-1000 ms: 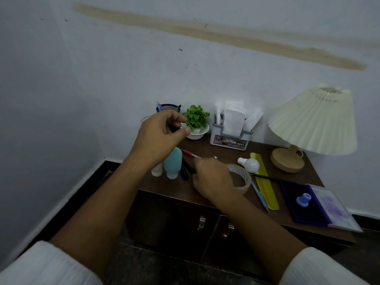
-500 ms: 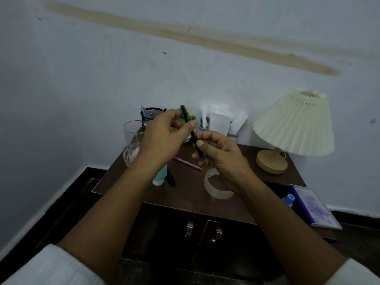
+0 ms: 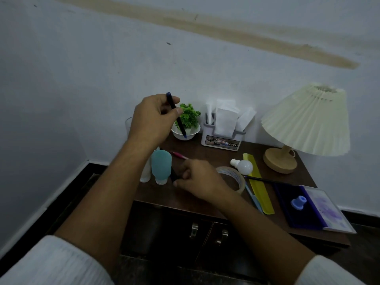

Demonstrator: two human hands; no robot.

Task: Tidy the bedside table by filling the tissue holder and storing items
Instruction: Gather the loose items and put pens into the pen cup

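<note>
Well, the left hand (image 3: pixel 154 118) pinched a blue pen (image 3: pixel 177 117) aloft above the table's (image 3: pixel 162 195) ten o'clock corner. The right hand (image 3: pixel 198 179) curled round a black marker (image 3: pixel 174 175), hemmed by the teal bottle (image 3: pixel 161 167) at nine and tape roll (image 3: pixel 239 178) at three. The tissue holder (image 3: pixel 223 138) stood full at twelve; bare wood ran along the front edge.

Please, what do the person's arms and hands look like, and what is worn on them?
Both arms wear white, ribbed knit sleeves. The left sleeve and the right sleeve end high up and leave the forearms bare. No watch, bracelet or ring shows on the left grip or the right grip, and no gloves are worn.
</note>
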